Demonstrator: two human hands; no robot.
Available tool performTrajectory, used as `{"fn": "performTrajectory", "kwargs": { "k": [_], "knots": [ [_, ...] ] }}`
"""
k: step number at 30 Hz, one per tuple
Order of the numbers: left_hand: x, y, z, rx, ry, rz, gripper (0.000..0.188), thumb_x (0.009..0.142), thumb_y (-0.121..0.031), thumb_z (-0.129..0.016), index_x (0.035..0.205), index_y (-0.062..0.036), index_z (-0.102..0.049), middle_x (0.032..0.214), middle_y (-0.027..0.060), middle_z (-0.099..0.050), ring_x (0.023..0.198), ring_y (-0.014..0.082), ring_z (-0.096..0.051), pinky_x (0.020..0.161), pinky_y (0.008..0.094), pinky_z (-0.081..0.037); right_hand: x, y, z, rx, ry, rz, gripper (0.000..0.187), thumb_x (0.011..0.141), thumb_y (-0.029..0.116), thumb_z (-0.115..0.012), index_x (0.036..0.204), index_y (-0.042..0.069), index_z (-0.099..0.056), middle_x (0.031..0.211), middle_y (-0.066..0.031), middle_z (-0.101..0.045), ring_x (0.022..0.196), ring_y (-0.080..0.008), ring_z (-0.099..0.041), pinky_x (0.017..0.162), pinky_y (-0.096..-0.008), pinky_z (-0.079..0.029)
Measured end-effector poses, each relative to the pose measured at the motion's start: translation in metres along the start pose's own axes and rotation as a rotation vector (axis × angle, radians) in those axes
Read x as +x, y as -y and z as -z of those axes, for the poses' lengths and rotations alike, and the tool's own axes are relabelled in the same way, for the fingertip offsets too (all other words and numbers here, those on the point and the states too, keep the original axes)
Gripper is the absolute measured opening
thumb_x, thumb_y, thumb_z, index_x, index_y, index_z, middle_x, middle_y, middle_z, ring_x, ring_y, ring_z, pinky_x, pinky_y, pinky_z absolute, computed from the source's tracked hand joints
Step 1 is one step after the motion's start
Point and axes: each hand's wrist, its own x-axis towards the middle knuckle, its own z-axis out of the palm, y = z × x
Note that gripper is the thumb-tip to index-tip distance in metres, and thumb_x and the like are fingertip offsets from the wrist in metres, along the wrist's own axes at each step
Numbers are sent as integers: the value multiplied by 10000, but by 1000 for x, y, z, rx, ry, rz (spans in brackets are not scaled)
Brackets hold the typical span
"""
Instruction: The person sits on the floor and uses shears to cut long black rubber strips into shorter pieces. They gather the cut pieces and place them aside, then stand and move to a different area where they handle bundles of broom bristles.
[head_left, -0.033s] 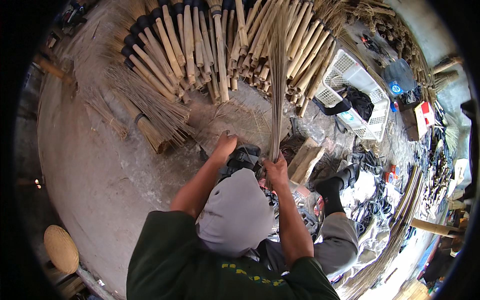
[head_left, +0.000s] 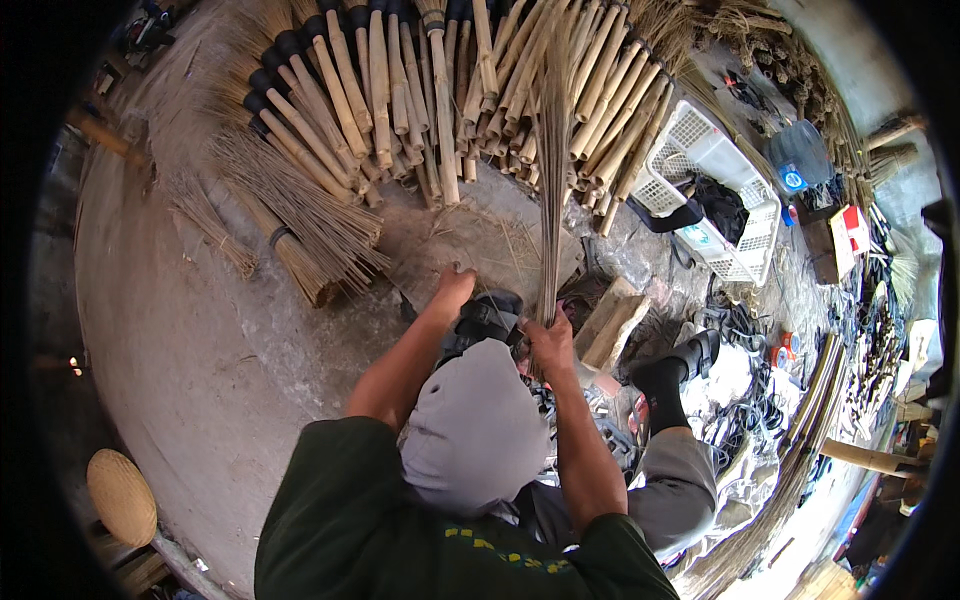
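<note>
My right hand [head_left: 552, 345] is wrapped round the lower end of a long bundle of thin brown bristle sticks [head_left: 551, 220]. The sticks stand up and away from me, their far tips spreading over the bamboo handles. To its left, my left hand [head_left: 455, 287] is held apart from the bundle with fingers curled; whatever they pinch, if anything, is too small to make out. Just beyond my knee, a dark sandal [head_left: 490, 312] shows between the two hands. On the floor at left lies a loose pile of similar sticks [head_left: 310, 215], beside a bound bundle [head_left: 290, 255].
Bamboo-handled brooms [head_left: 340, 85] lie fanned out across the far side. A white plastic crate [head_left: 655, 185] with black material stands at right, near a blue water jug [head_left: 800, 155]. A wooden block [head_left: 612, 325] and scattered black strips [head_left: 735, 320] lie beside my right foot.
The bundle's upper part has shifted very slightly to the left. My left forearm has moved a touch to the right; both hands keep nearly the same pose.
</note>
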Motion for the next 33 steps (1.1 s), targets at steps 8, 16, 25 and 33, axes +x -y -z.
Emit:
{"fn": "performTrajectory", "kwargs": {
  "k": [8, 16, 25, 33],
  "knots": [
    [-25, -38, -26, -493, 424, 190, 133, 1005, -135, -576, 1070, -44, -649, 977, 80, -709, 782, 221, -707, 690, 366, -591, 30, -21, -22, -251, -55, -30, 419, 810, 285, -733, 1067, -35, -652, 897, -246, -706, 863, -415, -689, 808, -471, -526],
    [-69, -54, -19, -643, 694, 258, 209, 982, -216, -552, 1084, -70, -662, 923, 42, -697, 785, 170, -682, 762, 359, -569, 6, -9, -38, -240, -35, 123, 441, 850, 176, -712, 1235, 10, -574, 949, -235, -711, 867, -417, -702, 772, -490, -538],
    [-90, -141, -1, -728, 778, -149, 620, 930, -494, -708, 1335, -45, -572, 1110, 121, -683, 961, 214, -692, 885, 403, -564, -30, 19, -21, -441, -11, 180, 506, 886, 182, -710, 1338, 63, -517, 958, -279, -706, 901, -504, -688, 776, -561, -531],
    [-129, -215, 54, -414, 503, -510, 213, 974, -280, -729, 1023, -87, -654, 592, 27, -608, 487, 128, -602, 507, 360, -555, 5, 36, -31, -399, 275, 389, 659, 841, 253, -820, 1399, 72, -522, 1182, -219, -697, 1121, -409, -670, 925, -440, -533]
  ]
}}
